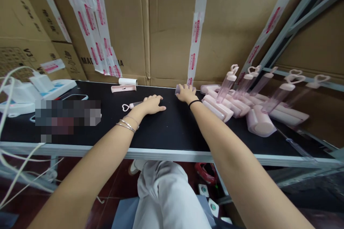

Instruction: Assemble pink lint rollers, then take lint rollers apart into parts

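Two grips showing: left hand (153, 105) lying wide, right hand (187, 94) unclear.
Clear plastic pink-heart-handled tube (137, 104) is risking rolling if nudged.

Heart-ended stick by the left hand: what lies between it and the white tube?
The head view shows a pink piece lying between the heart-ended stick and white tube, nearer the tube.

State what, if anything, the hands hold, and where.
Cannot tell: left hand hides one end of a tube, right hand part of a translucent piece; grips unclear.
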`<state>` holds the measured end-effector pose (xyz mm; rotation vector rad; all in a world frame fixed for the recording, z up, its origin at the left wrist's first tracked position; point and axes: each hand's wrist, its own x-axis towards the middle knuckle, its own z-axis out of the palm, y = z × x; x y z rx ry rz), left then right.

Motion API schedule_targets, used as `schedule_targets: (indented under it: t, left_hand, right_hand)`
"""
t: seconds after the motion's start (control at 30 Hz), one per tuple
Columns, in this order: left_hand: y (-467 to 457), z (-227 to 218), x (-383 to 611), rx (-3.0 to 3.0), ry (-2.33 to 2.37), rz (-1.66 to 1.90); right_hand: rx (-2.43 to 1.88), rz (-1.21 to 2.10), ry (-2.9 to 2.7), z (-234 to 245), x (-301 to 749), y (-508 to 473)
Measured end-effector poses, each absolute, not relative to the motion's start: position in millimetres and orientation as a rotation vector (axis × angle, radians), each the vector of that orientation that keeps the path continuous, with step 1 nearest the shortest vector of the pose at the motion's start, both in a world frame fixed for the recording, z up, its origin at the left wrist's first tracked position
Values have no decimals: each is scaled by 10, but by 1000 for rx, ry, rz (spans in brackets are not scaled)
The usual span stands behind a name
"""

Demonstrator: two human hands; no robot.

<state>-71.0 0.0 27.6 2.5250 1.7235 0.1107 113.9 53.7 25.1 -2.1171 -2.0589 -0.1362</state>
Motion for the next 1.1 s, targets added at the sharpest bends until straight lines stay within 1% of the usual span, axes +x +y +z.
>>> schedule_targets:
  t: [0.13, 0.3, 0.53, 0.6, 0.8, 1.0, 1.1]
  left_hand:
    - [10, 277, -685, 2550, 1657, 156]
    - [38, 265, -683, 2568, 1664, 172]
    - [99, 225, -728, 2594, 1569, 324]
    - [98, 225, -726, 2589, 1515, 381]
    - [116, 229, -728, 2570, 1383, 552]
    - [79, 202, -683, 2646, 1557, 631]
    - [104, 313, -670, 2690, 1755, 692]
  right_hand:
    - [-2002, -272, -2129, 237, 1040, 415]
    - [-1819, -108, -2387, 376, 1020, 180]
    - [-1882, -34, -2480, 515, 982, -364]
    - [-1899, -74, -2435, 493, 940, -463]
    - [-1860, -387, -2296, 268, 865, -477]
    - [-1767, -425, -2225, 205, 920, -455]
    - [-1700, -405, -2156, 232, 943, -436]
